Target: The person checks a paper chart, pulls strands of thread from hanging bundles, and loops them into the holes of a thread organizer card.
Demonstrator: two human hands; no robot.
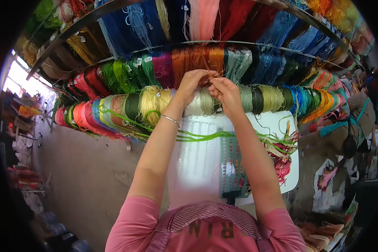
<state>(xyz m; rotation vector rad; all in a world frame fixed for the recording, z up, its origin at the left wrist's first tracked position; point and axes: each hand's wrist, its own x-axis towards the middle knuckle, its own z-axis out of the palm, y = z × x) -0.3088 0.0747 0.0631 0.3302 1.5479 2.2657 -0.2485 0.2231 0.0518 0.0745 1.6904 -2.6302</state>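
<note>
- Nearest, the wearer's pink sleeves (132, 218) and checked apron (206, 210) sit at the near side of the white surface (293, 174)
- On this surface lie a printed sheet (197, 147) under a glossy cover and, just right of it, a green card (229, 168) with rows of small coloured marks
- A heap of red and cream thread scraps (282, 168) lies toward the right edge, which ends in a rounded corner; light green strands (208, 137) cross above the sheet, passing beneath the forearms
- Beyond the far edge, a thick row of skeins (151, 103) runs from side to side, close behind the surface, so little gap shows there
- Over that row, the left hand (193, 86) has its fingertips drawn together on a thin orange-brown strand (206, 66); the right hand (225, 92) pinches at its lower end, the two grips almost touching
- To the left, grey floor (84, 172) gives a broad open stretch; to the right, the way is narrower, with white plastic bags (325, 189) and a person (360, 115) in a striped top
- Farther back, orange skeins (182, 63) and others hang in tiers beneath a curved metal rail (82, 23), while bright light enters at far left
</note>
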